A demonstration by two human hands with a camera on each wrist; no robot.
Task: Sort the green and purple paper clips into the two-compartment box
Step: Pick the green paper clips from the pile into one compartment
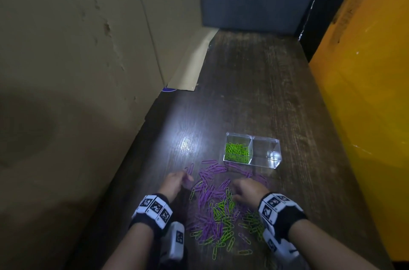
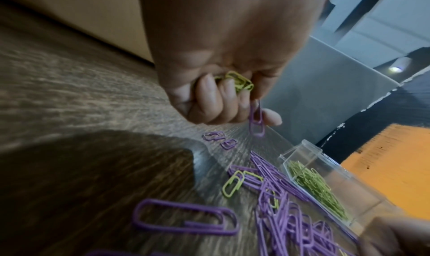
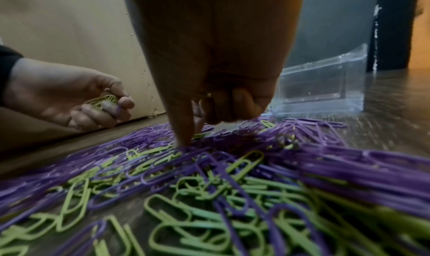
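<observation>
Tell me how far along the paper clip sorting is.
Partly done. The clear plastic two-compartment box has green paper clips in its left half; the right half looks empty. The left hand grips several green clips, a purple one dangling. The right hand digs into the mixed pile left to sort.

left grip (image 2: 223,87) fisted, right grip (image 3: 209,87) forefinger extended

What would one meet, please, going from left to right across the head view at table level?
Cardboard wall → left hand → pile of clips → right hand → clear box, green clips in its left compartment → yellow panel.
</observation>
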